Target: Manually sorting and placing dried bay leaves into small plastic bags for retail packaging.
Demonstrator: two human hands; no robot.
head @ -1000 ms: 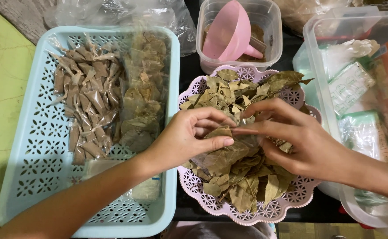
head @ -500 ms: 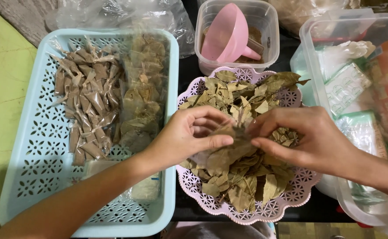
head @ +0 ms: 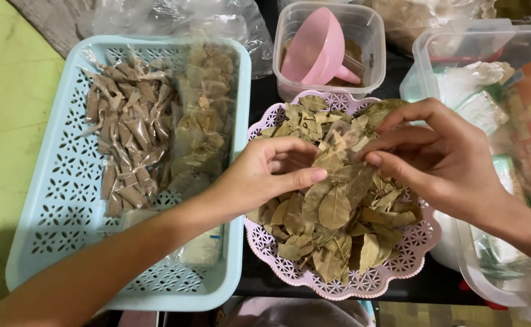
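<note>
On the left, a blue tray [head: 53, 200] holds small packed bags [head: 129, 145]. Right of it, the left hand [head: 259, 175] and right hand [head: 441, 157] meet over a pink basket [head: 411, 260] of dried leaves [head: 338, 212], fingers pinched narrow on a small clear bag [head: 338, 136] with leaves inside. A clear box [head: 501, 272] sits far right.

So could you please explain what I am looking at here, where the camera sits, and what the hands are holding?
The single view comes from a camera on a person's head, looking down at their own bare hands. The left hand and right hand together hold a small clear plastic bag with dried bay leaves over a pink lacy basket heaped with such leaves. Left of it, a light blue perforated tray carries small filled packets. Behind the basket, a clear tub holds a pink funnel.
</note>
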